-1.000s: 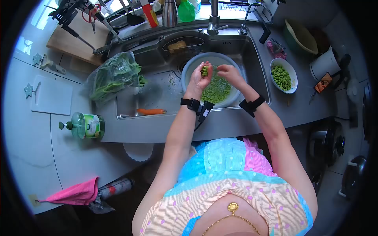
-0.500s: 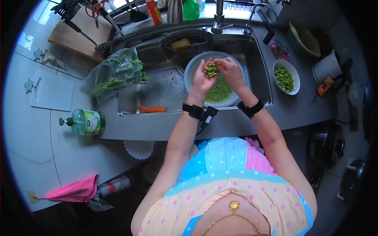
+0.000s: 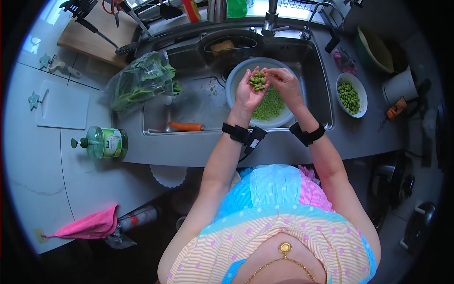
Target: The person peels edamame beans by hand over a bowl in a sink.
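My left hand (image 3: 249, 96) is palm up over a round basin (image 3: 232, 90) in the sink, cupping several green beans (image 3: 258, 81). Beside it, my right hand (image 3: 286, 87) has its fingers bent together at the edge of the left palm; whether a bean is between the fingertips is too small to tell. More green beans (image 3: 268, 107) lie in the basin below both hands. To the right, a white bowl (image 3: 363, 106) on the counter holds shelled green beans (image 3: 349, 98).
A carrot (image 3: 186, 126) lies at the sink's front left. A plastic bag of leafy greens (image 3: 137, 84) rests over its left edge. The faucet (image 3: 270, 21) stands behind the basin, a soap bottle (image 3: 108, 142) left of the sink, a green basin (image 3: 373, 49) at the back right.
My left palm has turned up and opened, showing the beans in it. My right hand has come from apart to beside the left palm. The view has shifted slightly.
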### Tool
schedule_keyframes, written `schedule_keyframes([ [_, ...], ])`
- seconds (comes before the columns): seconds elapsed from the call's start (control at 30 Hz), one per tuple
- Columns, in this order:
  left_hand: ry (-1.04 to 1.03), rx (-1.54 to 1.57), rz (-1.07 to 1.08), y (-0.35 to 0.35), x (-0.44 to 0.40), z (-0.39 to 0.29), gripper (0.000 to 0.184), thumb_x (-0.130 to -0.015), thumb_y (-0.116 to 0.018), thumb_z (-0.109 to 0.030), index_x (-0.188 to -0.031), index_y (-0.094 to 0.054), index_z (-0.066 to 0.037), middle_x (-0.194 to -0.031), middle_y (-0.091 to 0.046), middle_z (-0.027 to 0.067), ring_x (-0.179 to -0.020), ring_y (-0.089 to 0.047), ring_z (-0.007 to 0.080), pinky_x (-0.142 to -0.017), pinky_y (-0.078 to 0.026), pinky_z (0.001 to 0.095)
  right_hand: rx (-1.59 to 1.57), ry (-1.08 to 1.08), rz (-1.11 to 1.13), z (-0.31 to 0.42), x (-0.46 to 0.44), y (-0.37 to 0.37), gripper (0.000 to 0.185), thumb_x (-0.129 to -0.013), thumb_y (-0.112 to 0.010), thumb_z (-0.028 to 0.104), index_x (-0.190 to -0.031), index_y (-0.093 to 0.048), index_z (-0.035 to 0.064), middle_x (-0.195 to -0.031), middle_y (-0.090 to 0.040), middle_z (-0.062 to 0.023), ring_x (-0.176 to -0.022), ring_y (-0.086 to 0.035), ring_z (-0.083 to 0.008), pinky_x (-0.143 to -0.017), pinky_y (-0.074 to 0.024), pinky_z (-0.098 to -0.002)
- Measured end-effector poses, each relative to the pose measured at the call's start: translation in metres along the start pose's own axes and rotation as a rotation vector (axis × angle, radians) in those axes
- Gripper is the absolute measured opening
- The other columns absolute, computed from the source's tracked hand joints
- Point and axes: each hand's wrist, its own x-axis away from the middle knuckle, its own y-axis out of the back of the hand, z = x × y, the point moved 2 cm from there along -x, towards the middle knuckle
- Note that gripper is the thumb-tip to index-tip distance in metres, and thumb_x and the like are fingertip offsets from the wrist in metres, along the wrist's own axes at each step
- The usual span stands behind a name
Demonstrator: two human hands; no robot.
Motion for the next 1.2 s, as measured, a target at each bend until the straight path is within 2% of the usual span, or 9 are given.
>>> schedule_keyframes([
  [0.1,-0.010,-0.001,0.039,-0.005,-0.001,0.004,0.034,-0.094,-0.037,-0.030,-0.107,-0.052,-0.003,-0.113,-0.054,0.0156,-0.107,-0.051,0.0256,-0.092,-0.040,0.0397,0.109,0.061,0.045,-0.004,0.003,-0.011,0.011,-0.076,-0.060,0.011,-0.083,-0.062,0.0023,-0.084,-0.058,-0.0114,-0.074,-0.060,-0.0235,-0.066,-0.0479,-0.0304],
  [0.4,-0.009,-0.072,-0.029,0.001,0.003,0.006,0.028,-0.093,-0.039,-0.029,-0.103,-0.052,-0.006,-0.107,-0.057,0.0133,-0.102,-0.053,0.0226,-0.089,-0.041,0.0368,0.317,0.190,0.027,-0.002,0.009,-0.014,0.014,-0.077,-0.056,0.009,-0.089,-0.055,0.0021,-0.086,-0.056,-0.0149,-0.077,-0.056,-0.0328,-0.068,-0.0460,-0.0382],
  [0.5,-0.032,-0.066,-0.003,-0.002,0.003,0.008,0.028,-0.093,-0.039,-0.028,-0.103,-0.052,-0.005,-0.106,-0.057,0.0134,-0.102,-0.053,0.0237,-0.090,-0.041,0.0376,0.270,0.174,-0.030,-0.001,0.012,-0.013,0.016,-0.077,-0.055,0.007,-0.091,-0.055,0.0004,-0.084,-0.058,-0.0128,-0.074,-0.058,-0.0257,-0.066,-0.0466,-0.0344],
  [0.6,-0.020,-0.034,-0.024,-0.004,0.009,0.007,0.022,-0.092,-0.044,-0.022,-0.103,-0.052,-0.005,-0.104,-0.057,0.0137,-0.100,-0.054,0.0238,-0.086,-0.045,0.0356,-0.385,-0.322,0.083,-0.014,0.010,-0.007,0.016,-0.079,-0.053,0.003,-0.094,-0.055,-0.0012,-0.084,-0.058,-0.0088,-0.073,-0.058,-0.0157,-0.064,-0.0468,-0.0275],
  [0.7,-0.011,-0.070,-0.119,-0.003,0.012,0.009,0.017,-0.088,-0.052,-0.013,-0.100,-0.055,-0.002,-0.099,-0.058,0.0140,-0.095,-0.056,0.0223,-0.081,-0.050,0.0308,-0.916,-0.520,0.061,-0.021,0.008,0.000,0.016,-0.080,-0.051,0.001,-0.095,-0.055,-0.0039,-0.085,-0.058,-0.0059,-0.072,-0.055,-0.0089,-0.063,-0.0464,-0.0216],
  [0.8,-0.028,-0.193,-0.109,-0.002,0.013,0.010,0.014,-0.084,-0.057,-0.007,-0.097,-0.056,-0.002,-0.094,-0.058,0.0098,-0.084,-0.058,0.0147,-0.069,-0.052,0.0222,-1.047,-0.611,0.100,-0.027,0.008,0.004,0.017,-0.081,-0.052,0.002,-0.096,-0.056,-0.0051,-0.085,-0.058,-0.0070,-0.069,-0.055,-0.0097,-0.063,-0.0475,-0.0211],
  [0.9,-0.050,-0.394,-0.083,-0.011,0.015,0.013,0.013,-0.083,-0.059,-0.008,-0.095,-0.058,-0.003,-0.086,-0.059,0.0059,-0.075,-0.057,0.0102,-0.064,-0.051,0.0185,-1.034,-0.556,0.143,-0.021,0.009,0.000,0.019,-0.082,-0.053,0.002,-0.099,-0.056,-0.0048,-0.085,-0.059,-0.0072,-0.070,-0.056,-0.0103,-0.065,-0.0484,-0.0217],
  [1.0,-0.137,-0.461,-0.072,-0.013,0.012,0.014,0.012,-0.083,-0.059,-0.008,-0.093,-0.058,-0.002,-0.081,-0.059,0.0041,-0.073,-0.057,0.0089,-0.063,-0.050,0.0180,-0.975,-0.505,0.129,-0.011,0.011,-0.004,0.019,-0.083,-0.053,0.004,-0.100,-0.056,-0.0042,-0.086,-0.059,-0.0076,-0.072,-0.058,-0.0114,-0.068,-0.0491,-0.0221],
  [1.2,-0.074,-0.455,-0.074,-0.009,0.014,0.014,0.013,-0.083,-0.058,-0.009,-0.093,-0.058,-0.001,-0.081,-0.059,0.0046,-0.071,-0.057,0.0093,-0.063,-0.051,0.0182,-0.915,-0.504,0.175,-0.013,0.010,0.000,0.016,-0.084,-0.054,0.006,-0.096,-0.056,-0.0031,-0.084,-0.059,-0.0072,-0.071,-0.058,-0.0119,-0.069,-0.0495,-0.0228],
])
